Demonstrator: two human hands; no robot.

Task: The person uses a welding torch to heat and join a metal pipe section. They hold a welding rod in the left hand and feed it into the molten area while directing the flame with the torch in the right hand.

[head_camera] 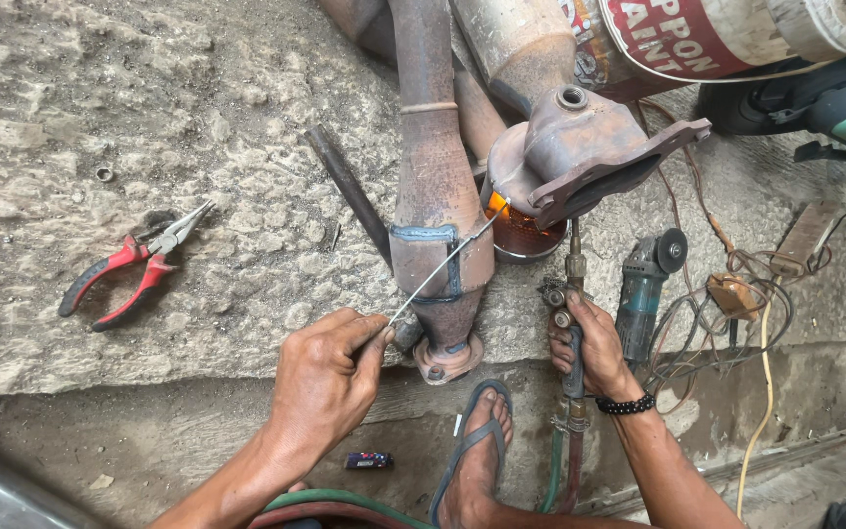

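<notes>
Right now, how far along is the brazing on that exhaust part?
Done: a grey weld seam already runs around the rusty exhaust pipe. In hand: the right hand holds the torch, its flame glowing orange at the flanged part, while the left hand feeds the filler rod in. Left: that glowing joint looks unfinished.

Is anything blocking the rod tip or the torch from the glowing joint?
Nothing visible. The rod from the left hand crosses above the pipe to the glow; the right hand's torch points straight there.

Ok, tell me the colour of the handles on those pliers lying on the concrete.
Red with black, on the pliers; the head view shows them.
</notes>
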